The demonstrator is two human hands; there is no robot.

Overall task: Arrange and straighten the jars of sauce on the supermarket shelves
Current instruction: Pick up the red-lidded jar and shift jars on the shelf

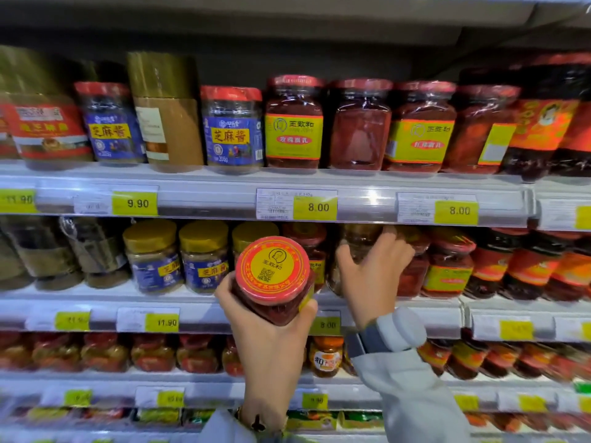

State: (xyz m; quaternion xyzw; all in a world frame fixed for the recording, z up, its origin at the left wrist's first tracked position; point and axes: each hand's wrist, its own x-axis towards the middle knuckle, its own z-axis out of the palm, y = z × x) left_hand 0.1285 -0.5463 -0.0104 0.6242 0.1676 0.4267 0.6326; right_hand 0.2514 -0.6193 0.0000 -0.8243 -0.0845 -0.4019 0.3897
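Left hand: the left hand point(271, 327) gripped a red sauce jar point(275, 279) from below, fingers wrapped round its glass body, and held it in front of the second shelf point(105, 314), clear of the row.
Held jar: it was tipped toward the camera, so its round red lid with a yellow centre and printed code faced outward; dark red contents showed beneath the rim.
Right hand: the right hand point(371, 276), just right of the held jar, was closed over a brown-filled jar point(358, 247) standing on the second shelf, thumb on the jar's near side and fingertips curled over its right shoulder.
Wrist: a grey band point(383, 334) and a pale sleeve point(412, 398) sat below the right hand.
Second shelf, left of the held jar: three gold-lidded jars with blue labels point(179, 257) stood upright side by side; further left were darker, blurred jars.
Second shelf, right of the held jar: red-lidded jars with yellow-green labels point(447, 266) stood beyond the right hand, then dark jars with orange-red labels.
Behind the held jar: another red-lidded jar was partly hidden; I could not tell how it sat.
Above the held jar: the top shelf point(208, 196) carried four red-lidded jars of red sauce point(361, 126); two faced front with yellow labels, one showed bare glass, one was turned sideways.
Price tags: yellow tags point(316, 207) ran along the shelf edges.
Below the held jar: lower shelves held more red jars, blurred.
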